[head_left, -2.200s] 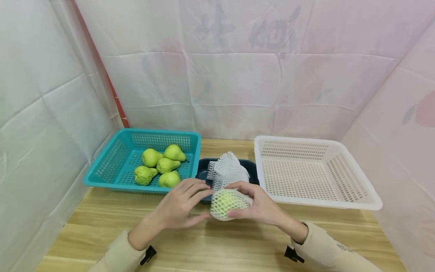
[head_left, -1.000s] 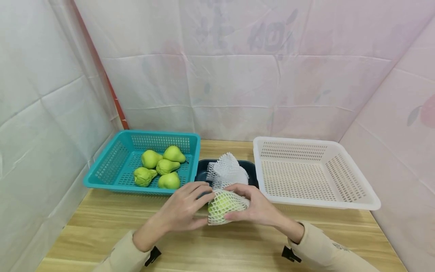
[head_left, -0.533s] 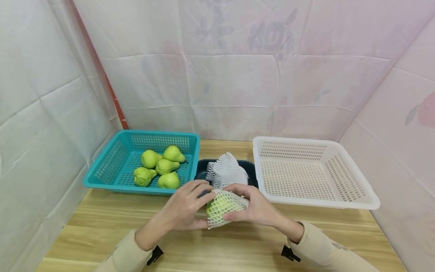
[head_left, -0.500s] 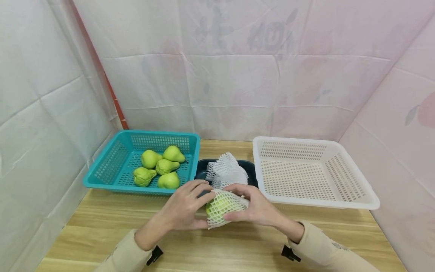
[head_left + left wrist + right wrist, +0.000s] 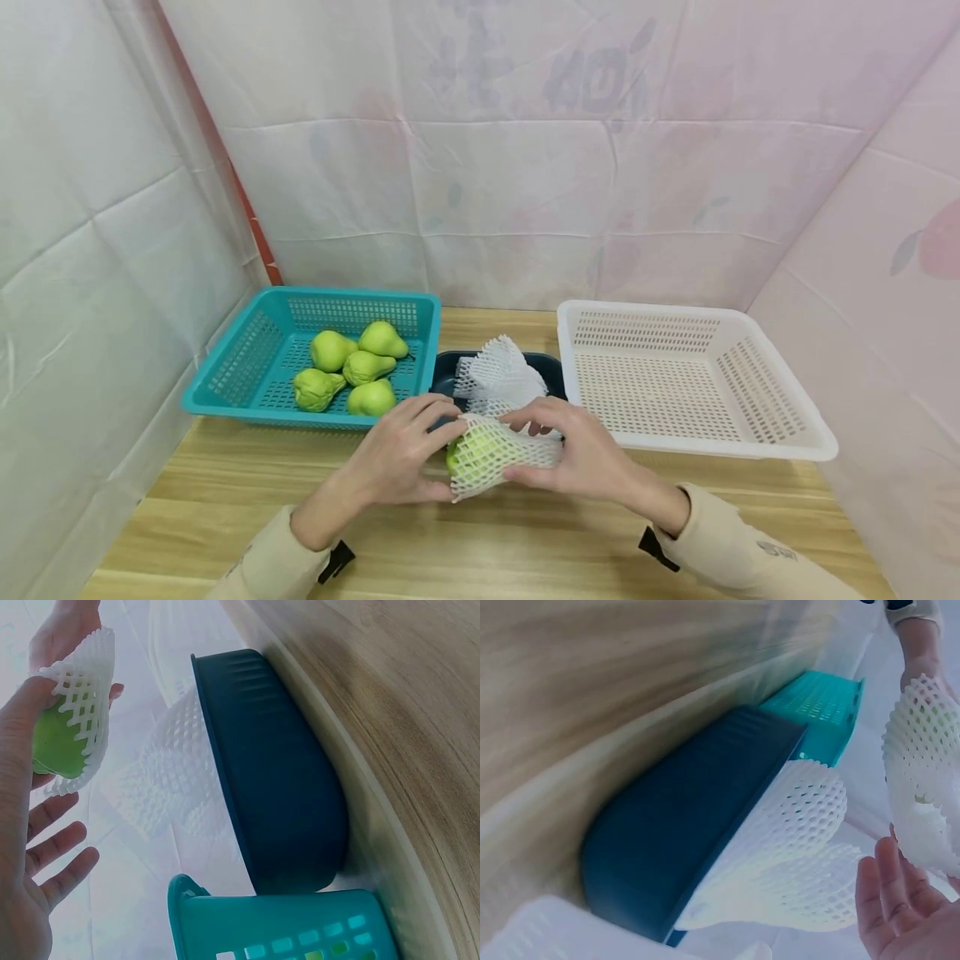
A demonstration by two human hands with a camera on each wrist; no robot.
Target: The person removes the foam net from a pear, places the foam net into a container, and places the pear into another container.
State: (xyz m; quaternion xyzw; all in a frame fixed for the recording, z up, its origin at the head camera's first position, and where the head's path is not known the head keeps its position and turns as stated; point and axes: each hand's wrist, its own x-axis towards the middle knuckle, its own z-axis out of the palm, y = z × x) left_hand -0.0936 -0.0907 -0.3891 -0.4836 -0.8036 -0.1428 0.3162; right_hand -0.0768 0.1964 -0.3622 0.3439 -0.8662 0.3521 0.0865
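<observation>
A green pear [image 5: 56, 742] lies partly inside a white foam net sleeve [image 5: 517, 452], held up over the table's front part. Its bare end shows at the sleeve's left opening. My left hand [image 5: 393, 454] pinches that opening's edge and the pear between thumb and forefinger; in the left wrist view the other fingers spread away. From the right, my right hand [image 5: 588, 458] holds the narrower end of the sleeve, thumb below and fingers above. Behind the hands, more foam net sleeves [image 5: 504, 375] are heaped in a dark blue bin [image 5: 555, 379].
A teal basket [image 5: 251, 358] with several green pears [image 5: 367, 367] stands at the left. On the right is a white basket [image 5: 675, 400] with nothing in it. The wooden table [image 5: 480, 550] ends at fabric walls [image 5: 510, 183] behind and on both sides.
The pear's bare end has come out at the sleeve's left opening. Most recently my right hand has shifted slightly right, and the sleeve's right end is drawn out longer. The left hand barely moved.
</observation>
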